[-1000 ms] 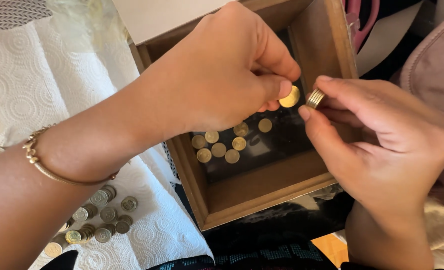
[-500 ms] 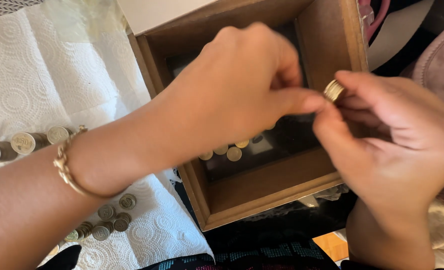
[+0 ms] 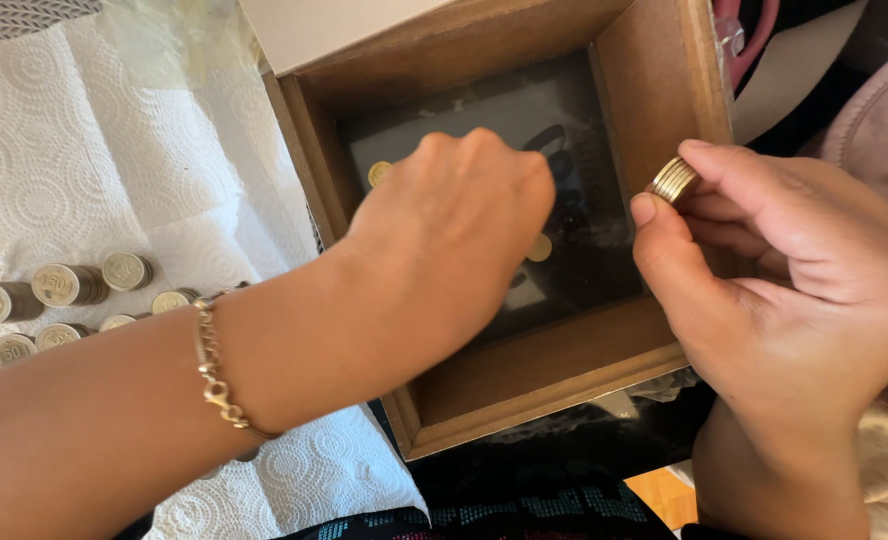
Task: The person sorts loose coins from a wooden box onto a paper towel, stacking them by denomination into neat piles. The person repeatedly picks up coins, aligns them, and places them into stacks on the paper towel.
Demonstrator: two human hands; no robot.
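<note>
A small stack of coins (image 3: 674, 180) is pinched between thumb and forefinger of the right hand (image 3: 774, 290) beside the wooden box (image 3: 554, 375), kept together. The left hand (image 3: 444, 240) is lowered into the box over loose coins (image 3: 539, 248); whether its curled fingers grip anything cannot be told.

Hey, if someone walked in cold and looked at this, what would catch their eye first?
Most likely the left hand reaching down into the open wooden box at centre, where a few gold coins lie on its dark bottom. Next, the right hand at the box's right wall, pinching a small stack of coins between thumb and fingers. At left, rolls of stacked coins lie on white paper towel.
</note>
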